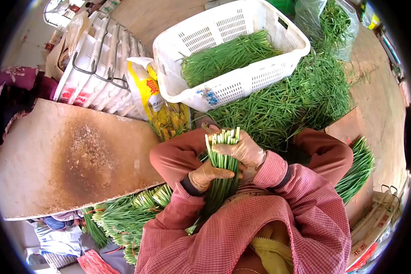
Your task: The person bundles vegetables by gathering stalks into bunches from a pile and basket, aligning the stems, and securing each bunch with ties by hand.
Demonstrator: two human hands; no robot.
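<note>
A thick bunch of garlic chives point(220, 182) stands upright in front of my chest, its pale cut ends on top. My left hand point(204, 176) is closed round the lower left side of the bunch. Higher up, near the pale ends, my right hand point(245, 150) wraps it from the right, thumb across the front. Both hands wear thin gloves. The leafy lower part of the bunch disappears behind my forearms and jacket. Beyond my legs lies a big loose heap of chives point(278, 109) on the floor.
A white plastic basket point(255, 81) ahead holds more chives. Left of it are a yellow printed bag point(150, 93) and stacked white crates point(98, 68). A stained board point(41, 173) lies left, tied bundles point(128, 212) near it. Another bundle point(354, 176) lies right; a plastic bag point(310, 20) stands behind.
</note>
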